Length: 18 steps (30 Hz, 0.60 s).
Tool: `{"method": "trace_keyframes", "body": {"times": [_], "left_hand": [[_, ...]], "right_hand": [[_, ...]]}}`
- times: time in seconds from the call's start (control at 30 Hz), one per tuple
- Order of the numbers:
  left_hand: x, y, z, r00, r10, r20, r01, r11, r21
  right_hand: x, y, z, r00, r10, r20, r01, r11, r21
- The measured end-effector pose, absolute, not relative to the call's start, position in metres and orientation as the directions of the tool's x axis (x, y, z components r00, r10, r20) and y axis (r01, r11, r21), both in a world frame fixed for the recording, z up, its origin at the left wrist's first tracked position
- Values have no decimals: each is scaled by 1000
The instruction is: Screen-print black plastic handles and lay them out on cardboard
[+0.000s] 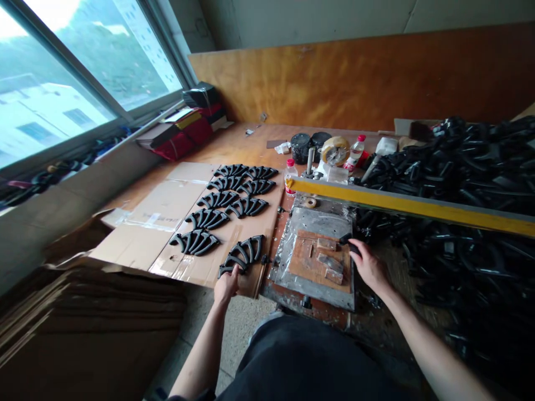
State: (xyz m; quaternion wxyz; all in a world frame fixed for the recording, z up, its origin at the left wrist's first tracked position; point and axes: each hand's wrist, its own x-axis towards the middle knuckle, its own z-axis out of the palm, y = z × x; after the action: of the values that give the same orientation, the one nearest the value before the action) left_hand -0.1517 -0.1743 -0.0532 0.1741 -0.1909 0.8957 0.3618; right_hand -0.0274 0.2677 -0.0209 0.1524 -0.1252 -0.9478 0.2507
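Black curved handle-like parts lie in fanned groups [195,241] on flat cardboard [137,239]. My left hand [227,285] is closed on one curved black part [225,272] at the near end of the closest group [249,249]. On the right, the fingers of my right hand [370,267] are wrapped round another black part [354,248], at the right edge of a wooden board [301,262]. Small wooden blocks [327,244] are fixed on that board, which rests on a grey metal plate [292,225].
A yellow bar [397,203] crosses above the metal plate. A large heap of black parts [472,172] covers the right side. Bottles [290,178], dark cans [300,147] and a tape roll [335,151] stand behind. Stacked cardboard [104,323] is at lower left.
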Motion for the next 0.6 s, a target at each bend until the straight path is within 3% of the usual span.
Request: {"method": "trace_keyframes", "body": {"times": [0.07,0.13,0.2,0.3,0.43,0.6], "left_hand": [[-139,-162,-48,-900,-267,-345,-420,742,522],[-129,-142,-47,-959,-241,-151,-284,843,456],[-126,-121,-50,-983,-178,-35,-179,919,352],[-136,-97,-57,-976,-187,-114,-212,941,264],[-157,-81,-64,-945,-287,-158,-319,917,240],[-168,-81,-72,-943,-321,-85,-332,917,221]], "right_hand": [[-34,243,-14,-969,46,241,-69,892,-448],[-42,227,-10,-971,-88,221,-161,927,-339],[-49,219,-8,-973,-127,194,-171,958,-230],[-59,217,-6,-975,-132,178,-159,976,-151],[-63,206,-11,-960,-148,237,-190,968,-166],[-54,188,-18,-922,-331,200,-380,871,-312]]}}
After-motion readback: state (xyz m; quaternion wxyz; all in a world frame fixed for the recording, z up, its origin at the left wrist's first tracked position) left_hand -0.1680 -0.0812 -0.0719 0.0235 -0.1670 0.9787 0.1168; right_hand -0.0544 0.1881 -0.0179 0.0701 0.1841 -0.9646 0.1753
